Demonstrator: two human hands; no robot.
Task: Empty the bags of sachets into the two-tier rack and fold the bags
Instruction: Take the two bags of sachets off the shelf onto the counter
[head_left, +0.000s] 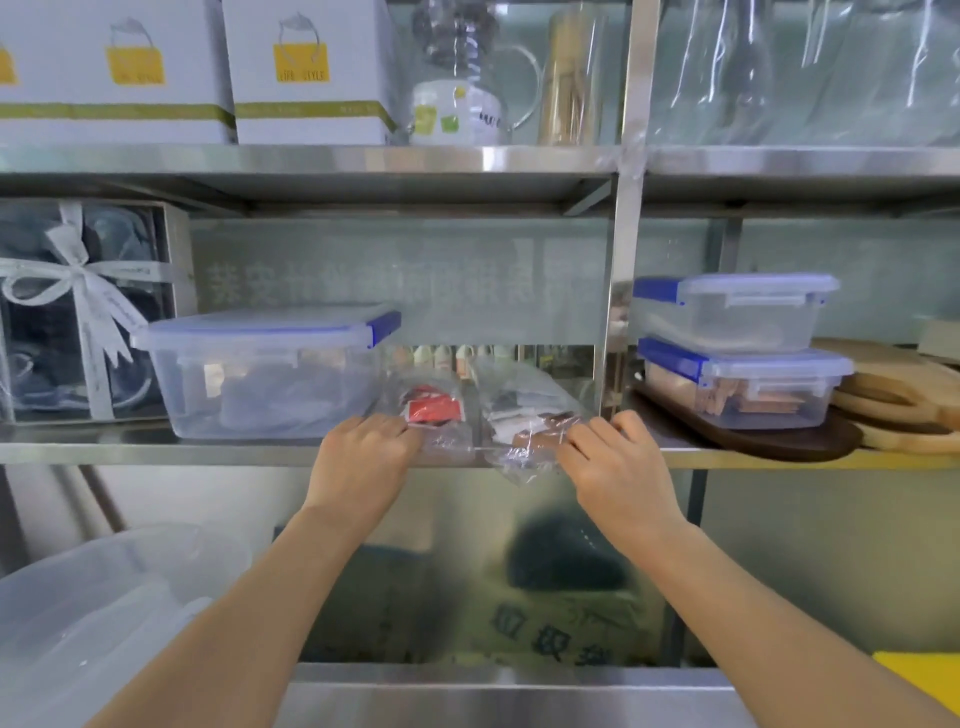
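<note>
Left hand (363, 449) reaching up to the steel shelf (234, 452), fingers curling over and closing on the near edge of a clear bag (434, 410) holding red sachets (434, 409); fingertips hidden under the plastic, so exact pinch not possible to tell. Right hand (615, 457) reaching alongside, fingers bunching and gripping the crumpled near end of a second clear bag (524, 415), holding white and brown sachets (540, 423).

Both bags lying flat on the shelf just beyond the fingertips, side by side, nearly touching. Each bag running lengthwise from the fingers back toward the rear of the shelf, near ends toward the person; the second bag's near end hanging slightly over the shelf edge beside the right fingers.

Just left of the left fingers, sitting on the same shelf: a large clear lidded tub (265, 371) with blue clips, showing dark, blurred contents. Right of the right fingers, past a steel upright (618, 291): two smaller lidded tubs stacked, the lower tub (748, 387) holding brownish packets, the upper tub (732, 312) looking nearly empty, both resting on a dark wooden tray (779, 441).
</note>
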